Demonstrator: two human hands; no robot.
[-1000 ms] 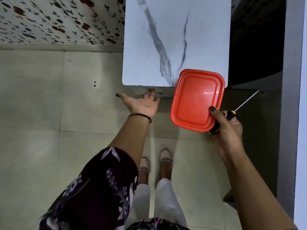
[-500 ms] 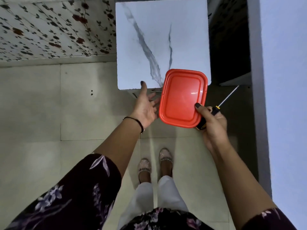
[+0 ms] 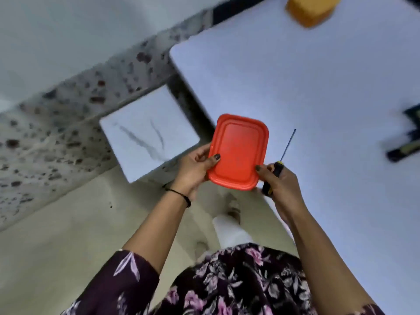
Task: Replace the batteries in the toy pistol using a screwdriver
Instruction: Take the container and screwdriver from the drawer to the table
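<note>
Floor of pale beige tile (image 3: 56, 235), with a flower-patterned wall (image 3: 68, 110) behind it, heavily blurred. A small marble-veined stand (image 3: 145, 123) sits against that wall. To its right, across a dark gap, is a large white table (image 3: 318, 110). On the table's far end is an orange object (image 3: 309, 10), cut by the frame. At its right edge lies a dark object (image 3: 406, 142) with a yellowish band, too blurred to identify.

Writing: none can be read. The face of the red plastic container (image 3: 238, 153) carries faint relief, but motion blur leaves it illegible.

The container is held level over the near corner of the table, between both hands.
- Left hand (image 3: 193, 171): grips the container's left edge, with the thumb (image 3: 212, 160) laid on top and the fingers curled underneath. A black cord bracelet (image 3: 179, 196) is on the wrist.
- Right hand (image 3: 281, 185): pinches the container's lower right corner with the thumb on top. The same hand's curled fingers clamp the screwdriver (image 3: 278, 167).

The screwdriver has a black-and-yellow handle that runs through the right fist – one end shows above the knuckles, the other below the palm. Its thin shaft rises up and slightly right over the white tabletop, clear of it, just beside the container's right edge without touching it. The tip is bare, well apart from the dark object.

A dark floral sleeve (image 3: 127, 273) covers the left upper arm.
</note>
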